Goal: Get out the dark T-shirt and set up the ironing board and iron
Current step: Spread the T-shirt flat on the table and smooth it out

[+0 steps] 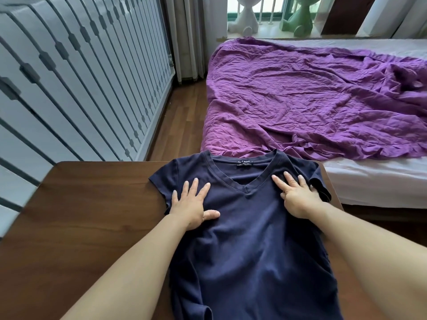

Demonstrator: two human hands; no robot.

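Observation:
A dark navy V-neck T-shirt (249, 239) lies front up on a brown wooden table (92, 215), collar pointing away from me. My left hand (193, 205) rests flat on the shirt's left shoulder with fingers spread. On the right shoulder, beside the folded sleeve, my right hand (298, 196) presses down, palm flat and fingers apart. Neither hand grips the cloth. No ironing board or iron is in view.
A bed (369, 179) with a crumpled purple sheet (312, 100) stands right behind the table. White slatted wardrobe doors (69, 77) line the left side, with a strip of wooden floor (182, 116) between. Curtains and a windowsill with figures are at the back.

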